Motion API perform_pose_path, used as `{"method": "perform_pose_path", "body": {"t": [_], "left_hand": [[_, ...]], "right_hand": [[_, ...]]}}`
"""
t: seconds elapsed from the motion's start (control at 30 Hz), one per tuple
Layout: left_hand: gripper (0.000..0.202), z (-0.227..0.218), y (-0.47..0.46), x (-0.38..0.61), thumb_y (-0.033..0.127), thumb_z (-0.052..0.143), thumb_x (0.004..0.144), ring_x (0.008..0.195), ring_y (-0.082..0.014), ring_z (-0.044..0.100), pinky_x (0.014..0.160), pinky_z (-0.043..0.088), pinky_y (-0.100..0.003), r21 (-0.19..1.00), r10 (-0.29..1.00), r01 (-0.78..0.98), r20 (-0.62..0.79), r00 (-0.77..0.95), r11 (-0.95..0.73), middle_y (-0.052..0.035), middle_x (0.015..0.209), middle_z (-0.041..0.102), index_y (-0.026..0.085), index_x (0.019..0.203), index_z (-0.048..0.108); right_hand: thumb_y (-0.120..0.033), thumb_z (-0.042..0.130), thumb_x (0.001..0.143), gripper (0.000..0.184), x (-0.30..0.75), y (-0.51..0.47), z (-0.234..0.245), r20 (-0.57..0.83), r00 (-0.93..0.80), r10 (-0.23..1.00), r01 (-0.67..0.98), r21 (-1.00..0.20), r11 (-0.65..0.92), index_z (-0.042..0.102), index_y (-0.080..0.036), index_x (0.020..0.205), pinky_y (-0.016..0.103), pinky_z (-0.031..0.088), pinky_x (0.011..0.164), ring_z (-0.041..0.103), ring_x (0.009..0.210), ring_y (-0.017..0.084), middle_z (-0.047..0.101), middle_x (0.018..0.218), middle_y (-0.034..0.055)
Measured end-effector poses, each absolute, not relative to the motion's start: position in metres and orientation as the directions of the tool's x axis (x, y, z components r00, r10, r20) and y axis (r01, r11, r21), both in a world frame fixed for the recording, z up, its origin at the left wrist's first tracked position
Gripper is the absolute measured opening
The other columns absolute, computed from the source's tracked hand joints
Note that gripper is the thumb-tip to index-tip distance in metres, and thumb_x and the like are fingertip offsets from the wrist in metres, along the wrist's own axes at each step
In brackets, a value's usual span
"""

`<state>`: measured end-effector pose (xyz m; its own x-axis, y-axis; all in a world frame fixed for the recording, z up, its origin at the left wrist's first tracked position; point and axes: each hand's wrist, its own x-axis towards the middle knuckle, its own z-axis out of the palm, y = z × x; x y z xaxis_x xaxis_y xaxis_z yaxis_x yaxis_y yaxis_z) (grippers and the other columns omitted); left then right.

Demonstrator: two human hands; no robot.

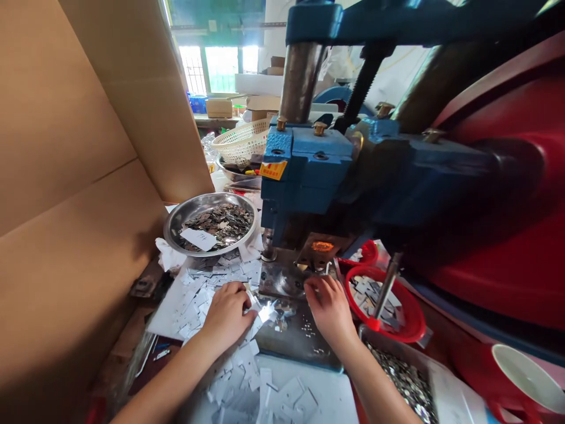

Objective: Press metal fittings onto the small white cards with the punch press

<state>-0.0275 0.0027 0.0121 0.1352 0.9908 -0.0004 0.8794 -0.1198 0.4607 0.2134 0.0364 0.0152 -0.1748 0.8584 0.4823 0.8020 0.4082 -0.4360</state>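
Observation:
My left hand (228, 313) is at the left edge of the press bed, its thumb and fingers closed on a thin flat metal piece (253, 301). A shiny metal piece (266, 311) catches the light just beyond the fingertips. My right hand (329, 306) is beside the steel die block (282, 281), fingers curled inward; whatever they hold is hidden. The blue press head (309, 171) stands above, with an orange-lit plate (323, 246) under it. Many flat metal blanks (238, 268) lie scattered on the left and in front. Tiny metal bits (308, 327) dot the dark bed (286, 343).
A steel bowl (173, 221) of metal parts with a paper tag stands at the left. On the right are a red basket (417, 330) of blanks, a bin of small metal pieces (401, 374) and a red mug (498, 377). Cardboard (66, 147) walls the left side; a red wheel (507, 235) fills the right.

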Motion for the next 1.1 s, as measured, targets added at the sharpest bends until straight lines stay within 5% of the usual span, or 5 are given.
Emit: {"method": "perform_pose_path", "body": {"t": [0.27,0.47,0.6,0.77,1.1], "left_hand": [[0.013,0.023,0.001,-0.023,0.028,0.054,0.082,0.077,-0.0195,0.056,0.071,0.040,-0.030,0.718,0.991,0.692,-0.030,0.131,-0.070,-0.0007,0.077,0.062,0.021,0.073,0.059],[0.022,0.022,0.002,-0.015,0.042,0.049,0.083,0.068,-0.0166,0.056,0.058,0.042,-0.026,0.955,0.970,0.187,-0.241,0.028,0.232,0.0012,0.073,0.054,0.020,0.087,0.051],[0.030,0.031,0.001,-0.005,0.029,0.057,0.073,0.069,-0.0152,0.060,0.053,0.041,-0.022,0.865,0.873,-0.138,-0.461,0.161,0.482,0.0008,0.075,0.056,0.018,0.101,0.053],[0.056,0.043,-0.006,0.001,0.005,0.052,0.058,0.083,-0.0156,0.061,0.060,0.045,-0.021,0.839,0.852,-0.217,-0.429,0.300,0.500,-0.0050,0.097,0.063,0.018,0.112,0.054],[0.066,0.048,-0.007,0.003,0.002,0.050,0.053,0.084,-0.0181,0.065,0.067,0.047,-0.024,0.749,0.815,-0.348,-0.435,0.384,0.563,-0.0077,0.100,0.065,0.017,0.118,0.053]], "right_hand": [[-0.027,0.046,0.089,0.026,0.210,0.054,0.018,0.499,-0.272,0.823,0.855,-0.266,0.445,0.071,-0.022,0.092,0.040,0.044,0.077,0.053,0.088,0.025,0.063,0.088,0.0086],[-0.032,0.046,0.090,0.028,0.220,0.040,0.011,0.563,-0.248,0.788,0.754,-0.399,0.522,0.066,-0.023,0.106,0.045,0.047,0.087,0.054,0.103,0.025,0.064,0.104,0.0081],[-0.032,0.043,0.092,0.028,0.214,0.024,0.015,0.470,-0.136,0.872,0.717,-0.561,0.414,0.064,-0.023,0.107,0.043,0.048,0.086,0.058,0.096,0.023,0.065,0.102,0.0076],[-0.033,0.041,0.093,0.030,0.194,0.006,0.027,0.282,-0.191,0.940,0.525,-0.780,0.340,0.064,-0.024,0.108,0.034,0.051,0.084,0.062,0.095,0.019,0.066,0.101,0.0070],[-0.033,0.047,0.089,0.026,0.185,-0.003,0.028,0.237,-0.246,0.940,0.520,-0.786,0.335,0.066,-0.022,0.103,0.029,0.052,0.075,0.065,0.087,0.019,0.068,0.095,0.0057]]}}
